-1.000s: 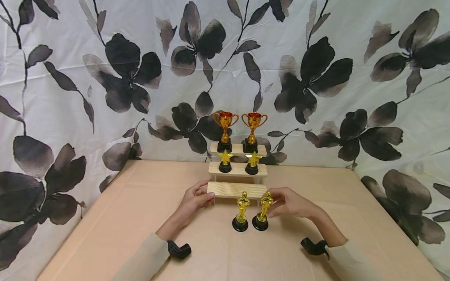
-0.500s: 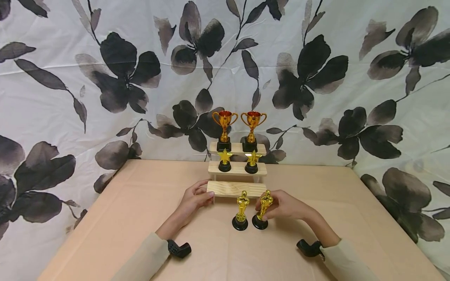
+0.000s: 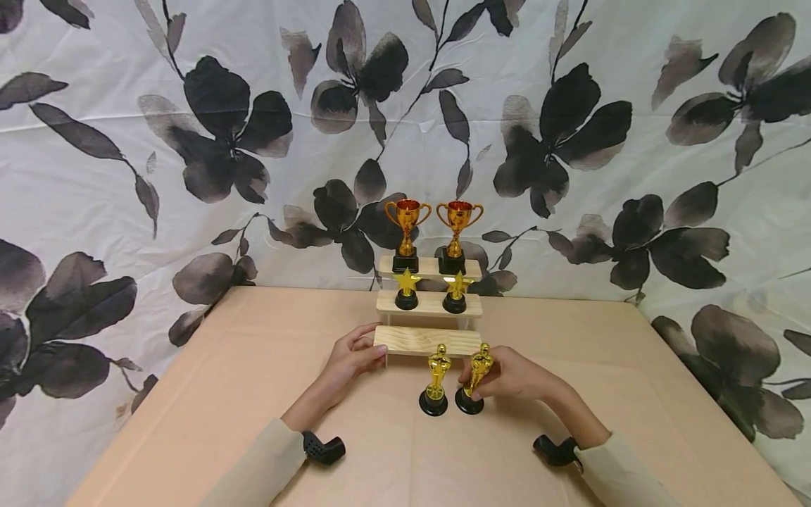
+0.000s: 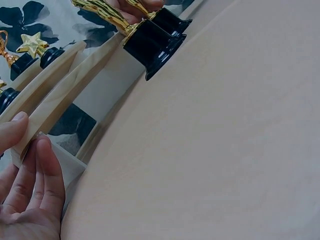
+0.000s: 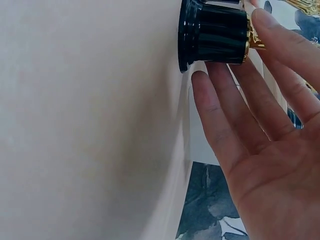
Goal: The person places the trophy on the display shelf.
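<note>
A three-tier wooden display stand (image 3: pixel 427 341) stands at the table's far middle. My left hand (image 3: pixel 350 357) holds the left end of its lowest step, thumb (image 4: pixel 14 131) on top and fingertips underneath. Two gold figure statuettes with round black bases stand before the stand's right half. The right statuette (image 3: pixel 479 366) is between the thumb and fingers of my right hand (image 3: pixel 512 373); its black base (image 5: pixel 220 34) shows close by the fingers in the right wrist view. Just left of it stands the other statuette (image 3: pixel 437 373), untouched.
Two gold star trophies (image 3: pixel 407 282) sit on the middle step, and two gold cup trophies (image 3: pixel 405 218) on the top step. A floral cloth (image 3: pixel 234 134) hangs behind the table (image 3: pixel 405 458).
My right hand has moved left from beside the right statuette and now has its fingers around it. My left hand stays on the stand's end.
</note>
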`<state>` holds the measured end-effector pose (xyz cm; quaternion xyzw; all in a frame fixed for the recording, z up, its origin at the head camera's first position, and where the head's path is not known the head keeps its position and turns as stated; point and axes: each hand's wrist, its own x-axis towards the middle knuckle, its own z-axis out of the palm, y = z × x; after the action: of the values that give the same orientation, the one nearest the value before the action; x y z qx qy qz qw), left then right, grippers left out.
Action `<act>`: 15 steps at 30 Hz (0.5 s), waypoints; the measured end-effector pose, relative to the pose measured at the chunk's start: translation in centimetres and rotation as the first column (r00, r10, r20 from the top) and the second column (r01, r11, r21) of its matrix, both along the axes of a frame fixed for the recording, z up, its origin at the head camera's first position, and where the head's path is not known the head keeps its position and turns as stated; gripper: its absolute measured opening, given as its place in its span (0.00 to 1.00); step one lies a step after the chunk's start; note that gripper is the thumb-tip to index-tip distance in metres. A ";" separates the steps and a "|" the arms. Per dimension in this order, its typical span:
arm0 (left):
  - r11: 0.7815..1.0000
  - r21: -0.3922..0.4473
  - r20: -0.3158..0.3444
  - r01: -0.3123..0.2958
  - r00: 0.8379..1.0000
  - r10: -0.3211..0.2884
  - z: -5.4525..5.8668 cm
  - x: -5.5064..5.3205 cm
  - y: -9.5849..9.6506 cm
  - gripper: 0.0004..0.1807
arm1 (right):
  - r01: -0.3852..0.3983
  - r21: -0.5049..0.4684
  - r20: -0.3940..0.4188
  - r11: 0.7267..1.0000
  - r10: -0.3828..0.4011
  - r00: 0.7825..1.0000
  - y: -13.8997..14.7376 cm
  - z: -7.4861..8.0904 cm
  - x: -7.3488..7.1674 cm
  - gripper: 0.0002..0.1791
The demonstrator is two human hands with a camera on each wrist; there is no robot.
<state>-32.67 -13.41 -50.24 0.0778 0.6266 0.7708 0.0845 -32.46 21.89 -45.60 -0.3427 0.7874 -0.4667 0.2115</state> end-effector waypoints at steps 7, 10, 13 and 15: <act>1.000 -0.008 0.011 0.000 1.000 0.000 0.2 -0.7 -0.3 0.36 | 0.017 0.013 0.014 1.000 -0.017 1.000 -0.4 0.0 -0.4 0.14; 1.000 -0.010 0.017 0.004 1.000 -0.004 0.2 -1.0 -0.4 0.36 | 0.023 0.018 0.021 1.000 -0.023 1.000 -0.6 0.0 -0.5 0.13; 1.000 -0.007 0.020 0.016 1.000 -0.016 0.3 -1.4 -0.5 0.36 | 0.033 0.020 0.020 0.999 -0.034 0.999 -0.7 0.1 -0.7 0.12; 1.000 -0.005 0.022 0.022 0.999 -0.022 0.3 -1.6 -0.6 0.36 | 0.040 0.022 0.019 0.999 -0.040 0.999 -0.7 0.0 -0.8 0.12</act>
<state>-34.26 -14.02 -49.92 0.0760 0.6268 0.7690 0.1003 -33.27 21.17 -45.56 -0.3200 0.7970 -0.4657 0.2134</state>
